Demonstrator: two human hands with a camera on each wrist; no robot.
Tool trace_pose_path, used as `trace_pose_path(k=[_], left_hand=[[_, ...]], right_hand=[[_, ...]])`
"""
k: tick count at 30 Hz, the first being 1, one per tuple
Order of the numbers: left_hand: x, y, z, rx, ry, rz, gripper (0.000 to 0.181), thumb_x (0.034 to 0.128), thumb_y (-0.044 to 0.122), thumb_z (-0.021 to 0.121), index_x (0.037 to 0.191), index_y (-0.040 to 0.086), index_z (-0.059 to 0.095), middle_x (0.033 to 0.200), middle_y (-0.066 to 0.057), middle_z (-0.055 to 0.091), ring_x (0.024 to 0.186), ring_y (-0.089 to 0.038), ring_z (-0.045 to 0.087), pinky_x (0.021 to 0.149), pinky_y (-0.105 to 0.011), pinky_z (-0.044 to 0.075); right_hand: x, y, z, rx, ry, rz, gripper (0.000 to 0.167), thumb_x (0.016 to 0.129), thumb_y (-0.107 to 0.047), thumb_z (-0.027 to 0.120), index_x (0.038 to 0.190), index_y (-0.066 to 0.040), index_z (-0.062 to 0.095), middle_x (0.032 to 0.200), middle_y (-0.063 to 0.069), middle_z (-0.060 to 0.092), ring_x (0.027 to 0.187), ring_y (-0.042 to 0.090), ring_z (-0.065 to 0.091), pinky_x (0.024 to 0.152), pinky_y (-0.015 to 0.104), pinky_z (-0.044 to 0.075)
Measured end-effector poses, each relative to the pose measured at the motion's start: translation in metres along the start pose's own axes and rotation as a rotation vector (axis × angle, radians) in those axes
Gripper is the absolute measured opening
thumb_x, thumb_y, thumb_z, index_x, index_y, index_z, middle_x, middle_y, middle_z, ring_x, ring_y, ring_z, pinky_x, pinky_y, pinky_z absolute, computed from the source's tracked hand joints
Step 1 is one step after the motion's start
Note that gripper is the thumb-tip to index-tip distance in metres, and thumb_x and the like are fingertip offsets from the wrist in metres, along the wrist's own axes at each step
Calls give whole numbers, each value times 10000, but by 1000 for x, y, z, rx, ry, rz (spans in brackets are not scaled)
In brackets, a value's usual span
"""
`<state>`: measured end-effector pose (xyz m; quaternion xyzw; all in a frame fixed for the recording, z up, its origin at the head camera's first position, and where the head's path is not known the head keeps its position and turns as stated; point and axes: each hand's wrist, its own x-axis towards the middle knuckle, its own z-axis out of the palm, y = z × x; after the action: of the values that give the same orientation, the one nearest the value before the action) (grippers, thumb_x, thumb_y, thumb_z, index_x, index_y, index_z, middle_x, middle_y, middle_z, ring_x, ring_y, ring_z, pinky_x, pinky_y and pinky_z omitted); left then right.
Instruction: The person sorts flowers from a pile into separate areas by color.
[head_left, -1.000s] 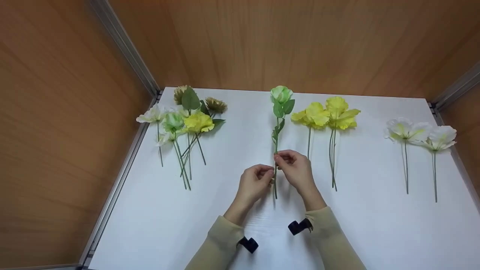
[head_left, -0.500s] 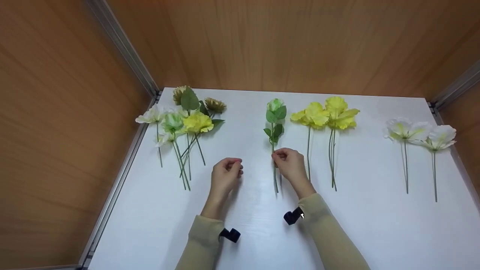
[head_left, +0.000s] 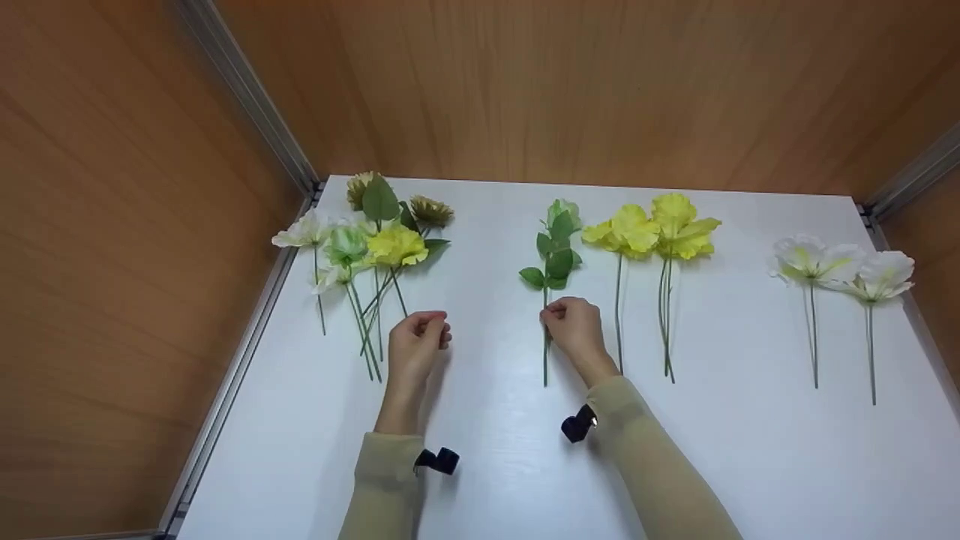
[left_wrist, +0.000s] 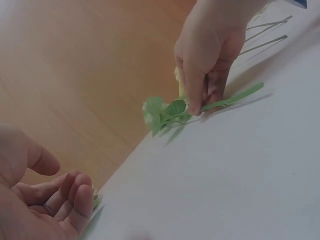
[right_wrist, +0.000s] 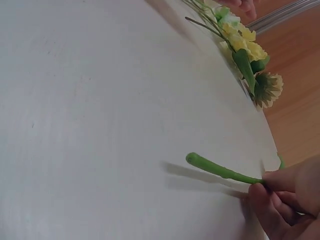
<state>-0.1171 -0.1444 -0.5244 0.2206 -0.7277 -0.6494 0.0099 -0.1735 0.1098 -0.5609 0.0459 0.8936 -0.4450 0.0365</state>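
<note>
My right hand (head_left: 577,330) pinches the stem of a green flower (head_left: 559,259) between thumb and fingertips, midway along the table. Its pale green bloom points to the back wall, and several leaves sit below it. In the right wrist view the cut end of the green stem (right_wrist: 220,169) sticks out past the fingertips, a little above its shadow. My left hand (head_left: 414,349) holds nothing and hovers near the stems of the left flower group. Its fingers are loosely curled with the thumb apart, as the left wrist view shows of the left hand (left_wrist: 45,200).
At the left lies a mixed group with a yellow flower (head_left: 397,245), a green flower (head_left: 346,244), white flowers (head_left: 304,229) and brown flowers (head_left: 431,211). Yellow flowers (head_left: 679,229) lie right of my right hand, white flowers (head_left: 881,276) farther right. Wooden panels (head_left: 570,90) border the white table (head_left: 495,465).
My left hand has come off the green flower's stem and moved left. The right hand keeps its pinch; the flower has come slightly nearer and turned, its leaves now facing differently.
</note>
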Motion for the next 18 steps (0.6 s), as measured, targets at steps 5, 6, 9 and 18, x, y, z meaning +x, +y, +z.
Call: trace_pose_path(k=[5, 6, 9, 18], left_hand=[[8, -1, -17, -12, 62, -21, 238, 1086, 80, 632, 1232, -79, 732, 1065, -219, 744, 857, -197, 715, 733, -270, 621], [9, -1, -20, -14, 76, -30, 236, 1089, 84, 629, 1234, -71, 731, 1070, -213, 741, 864, -198, 713, 735, -266, 620], [14, -2, -29, -14, 106, -46, 243, 1097, 95, 619, 1246, -66, 726, 1088, -213, 734, 874, -198, 707, 742, -263, 618], [30, -6, -58, 154, 235, 36, 268, 1062, 110, 601, 1217, -50, 750, 1028, -166, 751, 835, -182, 711, 690, -239, 576]], right_hand=[[-1, -2, 5, 10, -10, 6, 126, 996, -105, 778, 1022, 13, 814, 921, 115, 788, 811, 220, 727, 705, 323, 598], [-1, -3, 6, 13, -13, 6, 125, 998, -104, 777, 1021, 13, 814, 915, 114, 787, 796, 217, 727, 696, 320, 597], [-1, -6, 10, 10, -18, 3, 120, 998, -100, 779, 1017, 14, 813, 903, 110, 781, 778, 211, 719, 693, 323, 597], [-3, -9, 13, -4, -20, -6, 139, 1006, -116, 777, 1041, 11, 823, 943, 115, 788, 879, 249, 725, 786, 382, 610]])
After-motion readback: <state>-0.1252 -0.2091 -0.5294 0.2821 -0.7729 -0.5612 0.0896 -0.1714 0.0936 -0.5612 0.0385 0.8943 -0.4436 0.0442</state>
